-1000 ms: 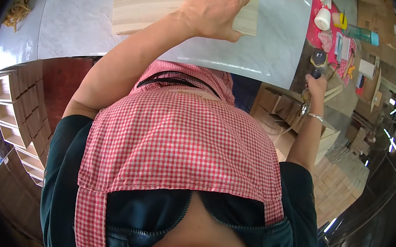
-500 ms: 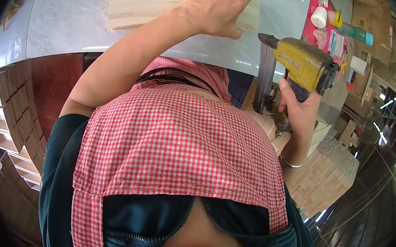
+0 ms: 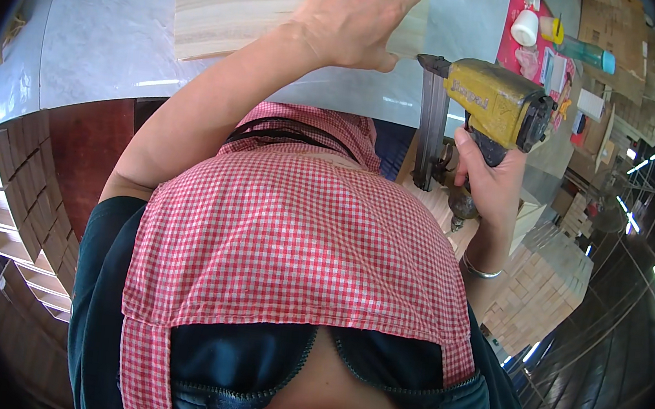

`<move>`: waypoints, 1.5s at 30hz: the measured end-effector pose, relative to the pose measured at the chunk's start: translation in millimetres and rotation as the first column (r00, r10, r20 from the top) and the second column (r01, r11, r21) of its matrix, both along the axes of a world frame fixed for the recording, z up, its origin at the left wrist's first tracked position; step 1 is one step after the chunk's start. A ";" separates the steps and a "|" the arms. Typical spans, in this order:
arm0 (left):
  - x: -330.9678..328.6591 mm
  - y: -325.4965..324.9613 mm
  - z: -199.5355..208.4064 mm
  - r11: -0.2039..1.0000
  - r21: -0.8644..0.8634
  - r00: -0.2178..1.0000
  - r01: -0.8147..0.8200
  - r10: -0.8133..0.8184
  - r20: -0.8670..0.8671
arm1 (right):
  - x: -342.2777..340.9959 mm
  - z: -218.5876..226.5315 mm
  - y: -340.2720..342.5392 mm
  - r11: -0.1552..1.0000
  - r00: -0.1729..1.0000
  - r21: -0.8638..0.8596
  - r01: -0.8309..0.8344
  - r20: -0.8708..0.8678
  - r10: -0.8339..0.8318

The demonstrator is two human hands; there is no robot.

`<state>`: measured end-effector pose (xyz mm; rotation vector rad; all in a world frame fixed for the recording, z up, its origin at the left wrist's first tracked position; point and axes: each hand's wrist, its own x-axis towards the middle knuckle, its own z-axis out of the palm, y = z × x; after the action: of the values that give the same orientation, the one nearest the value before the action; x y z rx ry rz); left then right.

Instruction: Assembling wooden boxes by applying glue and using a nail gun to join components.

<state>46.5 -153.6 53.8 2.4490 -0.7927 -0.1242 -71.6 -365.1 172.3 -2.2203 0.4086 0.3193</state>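
My left hand [image 3: 357, 16] presses down on a pale wooden board assembly [image 3: 236, 2] lying on the light marble-patterned table [image 3: 99, 33] at the top. It grips the board's right end, with a ring on one finger. My right hand [image 3: 484, 172] holds a yellow pneumatic nail gun [image 3: 495, 102] by its handle. The gun's nose points at the right edge of the board, just beside my left hand. Its long dark magazine [image 3: 431, 136] hangs down. A bracelet sits on my right wrist.
A red mat [image 3: 543, 52] with a white roll, a teal bottle and small items lies at the table's right end. Stacked wooden boxes [image 3: 20, 199] stand at the left, and wooden blocks [image 3: 541, 280] are piled at the right. My red checked apron fills the middle.
My right hand came up from beside the table with the nail gun and brought its nose closer to the board's right edge. My left hand stayed on the board.
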 end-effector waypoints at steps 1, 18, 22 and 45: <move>-0.7 0.0 -4.0 1.000 -0.016 0.997 -0.009 0.010 0.082 | 1.3 0.6 1.5 1.000 1.000 0.001 -0.002 0.014 0.002; -1.1 -2.1 -9.1 0.999 -0.034 0.984 -0.015 0.020 0.179 | 33.1 -4.7 -4.3 1.000 1.000 -0.017 -0.022 -0.010 0.022; 0.5 -3.0 -10.7 0.999 -0.037 0.987 -0.011 0.017 0.158 | 40.2 -0.7 -5.7 0.999 0.998 0.023 -0.044 -0.035 0.044; -8.3 -5.5 -24.8 0.978 -0.120 0.930 -0.171 0.201 0.308 | 102.5 5.3 -3.6 0.979 0.980 -0.068 -0.193 -0.060 0.189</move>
<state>38.2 -159.1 29.1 2.4732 -0.6745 0.3814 30.9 -368.7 177.6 -2.3323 0.2388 0.4737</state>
